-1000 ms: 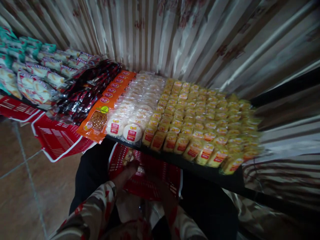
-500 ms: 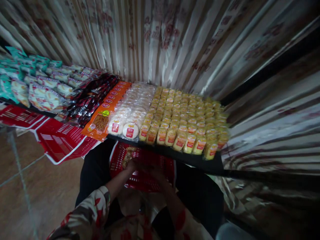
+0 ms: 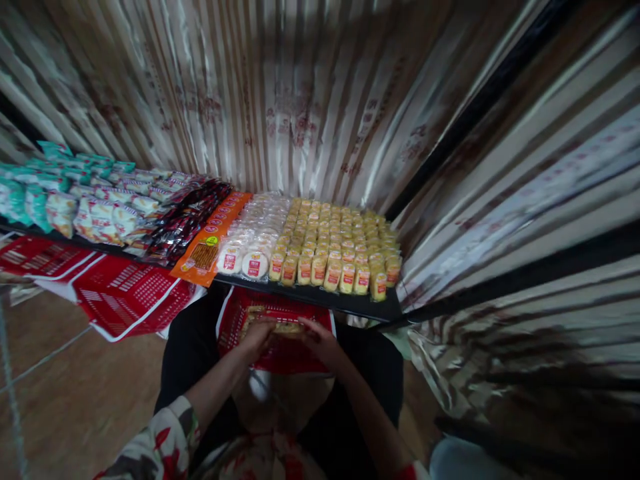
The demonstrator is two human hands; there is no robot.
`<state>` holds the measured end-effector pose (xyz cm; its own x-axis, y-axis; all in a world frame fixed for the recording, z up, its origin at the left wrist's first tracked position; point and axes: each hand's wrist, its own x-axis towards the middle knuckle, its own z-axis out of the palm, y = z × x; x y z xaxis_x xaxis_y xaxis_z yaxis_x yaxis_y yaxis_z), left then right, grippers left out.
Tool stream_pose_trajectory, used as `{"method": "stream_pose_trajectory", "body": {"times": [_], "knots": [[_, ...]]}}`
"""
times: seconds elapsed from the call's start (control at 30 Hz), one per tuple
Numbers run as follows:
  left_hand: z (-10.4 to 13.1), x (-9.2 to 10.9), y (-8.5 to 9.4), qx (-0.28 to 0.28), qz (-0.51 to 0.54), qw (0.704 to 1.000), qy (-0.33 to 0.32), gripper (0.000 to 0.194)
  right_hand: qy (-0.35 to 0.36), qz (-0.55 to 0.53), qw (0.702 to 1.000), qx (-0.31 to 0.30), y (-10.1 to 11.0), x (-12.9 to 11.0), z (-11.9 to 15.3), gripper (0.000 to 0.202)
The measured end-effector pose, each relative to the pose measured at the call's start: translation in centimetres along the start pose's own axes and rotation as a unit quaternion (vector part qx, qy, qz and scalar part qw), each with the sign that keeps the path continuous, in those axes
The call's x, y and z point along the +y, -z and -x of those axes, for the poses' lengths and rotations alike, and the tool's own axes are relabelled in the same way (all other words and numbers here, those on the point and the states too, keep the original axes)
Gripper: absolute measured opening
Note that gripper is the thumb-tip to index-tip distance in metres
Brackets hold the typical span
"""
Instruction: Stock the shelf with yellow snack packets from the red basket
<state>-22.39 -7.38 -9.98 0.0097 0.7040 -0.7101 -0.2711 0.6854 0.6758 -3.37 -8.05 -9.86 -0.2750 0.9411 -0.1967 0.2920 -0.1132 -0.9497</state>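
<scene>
A red plastic basket [image 3: 320, 321] with a pale rim sits between my knees, below the shelf edge. Inside it, my left hand [image 3: 258, 335] and my right hand [image 3: 318, 339] face each other, fingers closed on the two ends of a row of small yellowish wrapped snacks [image 3: 287, 327]. More yellowish packs [image 3: 246, 320] lie in the basket beside my left hand. The print on them is too dark and blurred to read. Just above stand rows of yellow-wrapped cakes [image 3: 333, 257] on a black shelf [image 3: 350, 305].
Left along the shelf are white round wrapped crackers [image 3: 254, 265], an orange snack bag [image 3: 203, 253], dark red packets [image 3: 187, 213], white packets [image 3: 103, 220] and teal packets [image 3: 35, 200]. Other red baskets [image 3: 127, 293] hang below. A striped curtain [image 3: 300, 100] and black bars [image 3: 480, 100] bound the back and right.
My view has shifted, so the shelf sits lower and further left. My right hand shows more clearly, and the snack row between both hands has come into sight.
</scene>
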Motion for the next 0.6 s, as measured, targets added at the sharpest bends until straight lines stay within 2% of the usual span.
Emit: {"method": "stream_pose_trajectory", "body": {"times": [0.07, 0.17, 0.37, 0.5, 0.6], "knots": [[1.0, 0.4, -0.3, -0.013, 0.013, 1.0, 0.02, 0.003, 0.036, 0.011, 0.999, -0.008, 0.7, -1.1, 0.7, 0.045], [2.3, 0.9, -0.7, -0.036, 0.018, 0.997, 0.063, 0.012, 0.033, -0.002, 0.999, -0.009, 1.2, -2.1, 1.2, 0.04], [4.0, 1.0, -1.2, -0.067, 0.02, 0.992, 0.108, 0.028, 0.001, 0.006, 0.998, 0.069, 0.8, -2.2, 1.4, 0.035], [4.9, 1.2, -1.1, -0.097, 0.017, 0.99, 0.099, 0.04, -0.016, 0.007, 0.995, 0.099, 0.7, -2.2, 1.6, 0.035], [5.5, 1.6, -1.4, -0.125, -0.003, 0.991, 0.04, 0.029, -0.029, 0.002, 0.992, 0.119, 0.8, -2.5, 1.9, 0.034]]}}
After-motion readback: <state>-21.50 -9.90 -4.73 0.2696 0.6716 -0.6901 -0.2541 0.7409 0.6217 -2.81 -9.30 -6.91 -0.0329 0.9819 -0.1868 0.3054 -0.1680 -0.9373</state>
